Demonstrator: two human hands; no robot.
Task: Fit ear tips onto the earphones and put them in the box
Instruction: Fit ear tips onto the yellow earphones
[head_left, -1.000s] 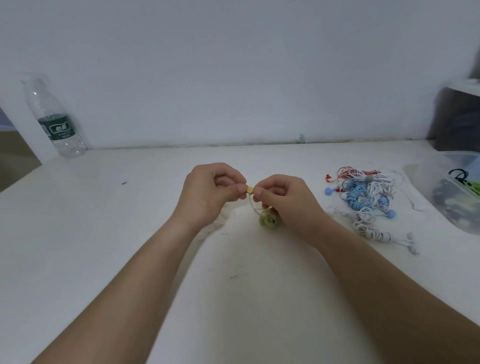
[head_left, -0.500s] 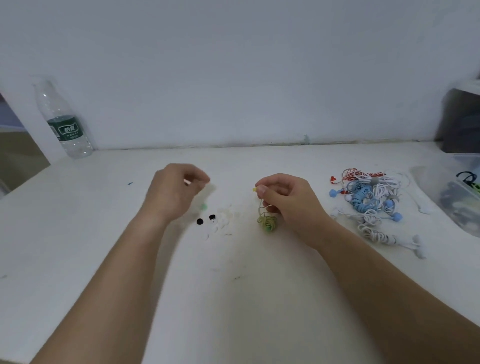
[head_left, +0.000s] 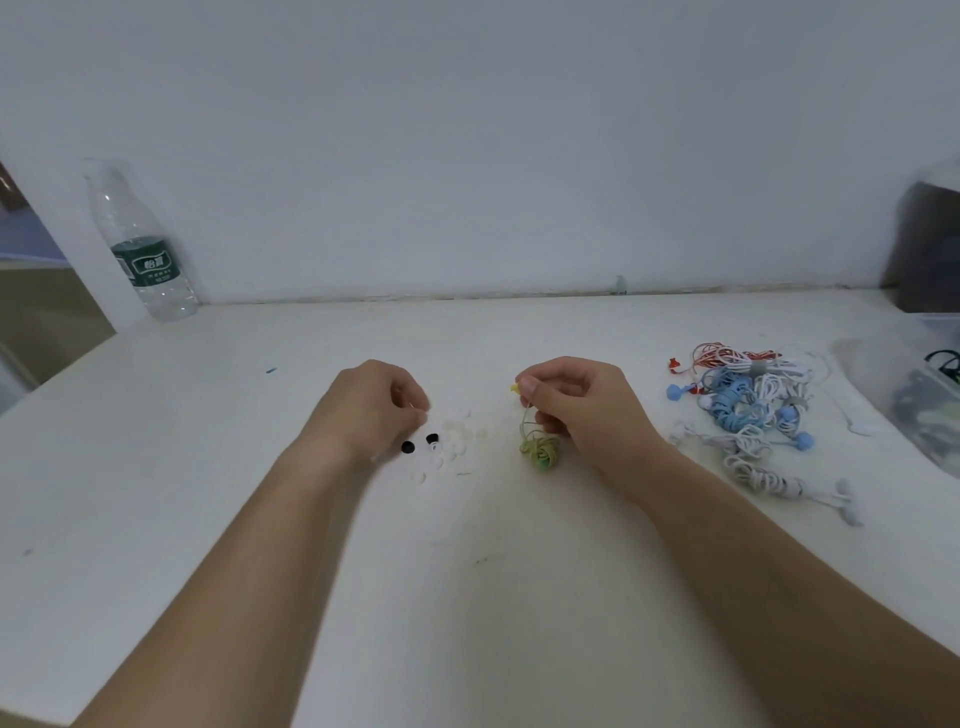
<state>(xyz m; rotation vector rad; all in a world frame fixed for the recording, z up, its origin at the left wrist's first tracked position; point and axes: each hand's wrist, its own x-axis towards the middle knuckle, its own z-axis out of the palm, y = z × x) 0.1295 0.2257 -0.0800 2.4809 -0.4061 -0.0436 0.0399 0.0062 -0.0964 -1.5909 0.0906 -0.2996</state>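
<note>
My right hand (head_left: 582, 410) pinches a yellow earbud (head_left: 515, 387) between thumb and forefinger. Its green cable, wound into a small coil (head_left: 541, 450), hangs down to the table. My left hand (head_left: 371, 410) hovers with curled fingers at the left edge of a scatter of white ear tips (head_left: 452, 441) and two black ear tips (head_left: 420, 442). A small white ear tip (head_left: 422, 415) shows pinched at its thumb and forefinger. The clear plastic box (head_left: 904, 384) stands at the far right edge and is partly cut off.
A tangle of blue, white and red earphones (head_left: 748, 410) lies right of my right hand. A water bottle (head_left: 143, 249) stands at the back left against the wall, and a dark object (head_left: 930, 249) at the back right.
My hands, joined at the yellow earbud a second ago, have parted. The left hand swung left and now dips to the ear tip scatter. The right hand keeps the earbud.
</note>
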